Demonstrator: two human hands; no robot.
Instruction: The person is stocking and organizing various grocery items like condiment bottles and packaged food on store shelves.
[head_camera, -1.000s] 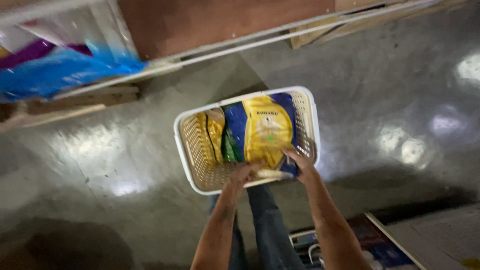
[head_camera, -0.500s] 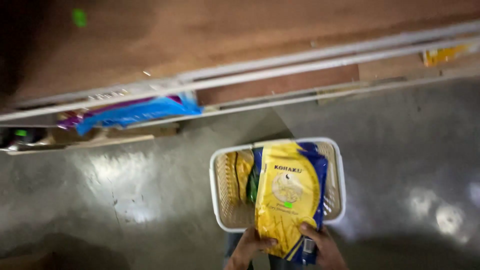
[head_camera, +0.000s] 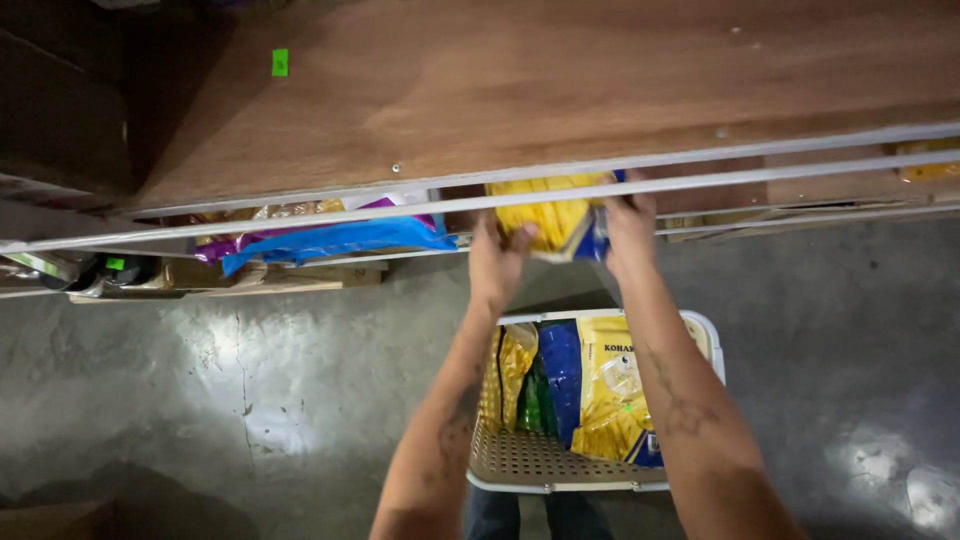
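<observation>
While both arms are stretched forward over the white perforated plastic basket (head_camera: 560, 465), a yellow and blue plastic food packet (head_camera: 555, 222) is held at the edge of the brown wooden shelf (head_camera: 560, 90). The packet is gripped from its two sides: the left hand (head_camera: 497, 262) is closed on its left edge with the thumb raised against the front, and the right hand (head_camera: 630, 232) is wrapped over its right edge, fingers curled and pressed together. Part of the packet is hidden behind the white shelf rail (head_camera: 300, 218). Further yellow and blue packets (head_camera: 610, 385) are seen standing in the basket, which rests on the grey concrete floor (head_camera: 200, 400). A blue and purple bag (head_camera: 330, 238) lies on the lower shelf, to the left of the hands.
</observation>
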